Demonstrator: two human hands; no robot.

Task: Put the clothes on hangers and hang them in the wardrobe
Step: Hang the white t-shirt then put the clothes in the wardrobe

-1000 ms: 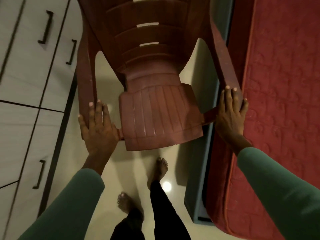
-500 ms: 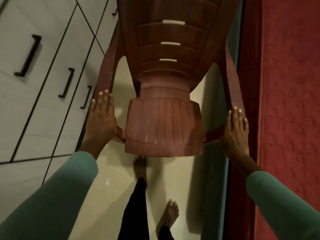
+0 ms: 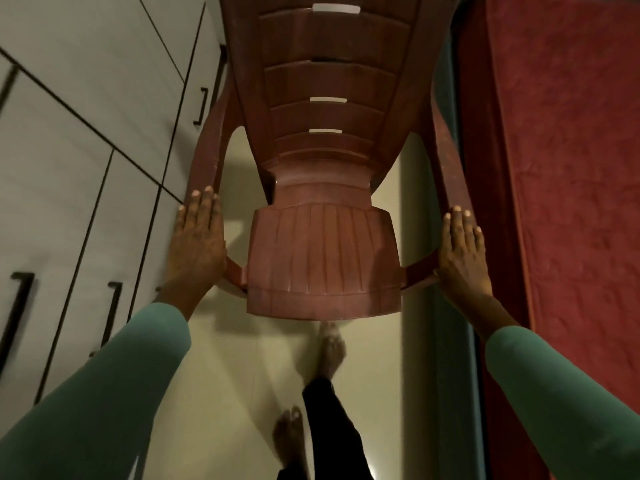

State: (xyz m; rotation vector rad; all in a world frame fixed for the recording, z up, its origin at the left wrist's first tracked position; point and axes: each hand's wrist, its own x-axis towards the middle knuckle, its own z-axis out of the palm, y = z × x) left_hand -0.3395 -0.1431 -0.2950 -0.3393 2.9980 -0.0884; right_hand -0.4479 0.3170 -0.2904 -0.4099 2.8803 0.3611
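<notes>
Carrying the plastic chair (image 3: pixel 322 258) level between wardrobe (image 3: pixel 69 168) and bed (image 3: pixel 571 168) seems wise: left hand (image 3: pixel 197 240) and right hand (image 3: pixel 462 251) lie straight-fingered along its armrests, thumbs hidden. No clothes in view.

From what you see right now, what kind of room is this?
Probably a bedroom: pale wardrobe doors with dark handles on the left, a red-covered bed on the right, and a plastic chair between them.
</notes>
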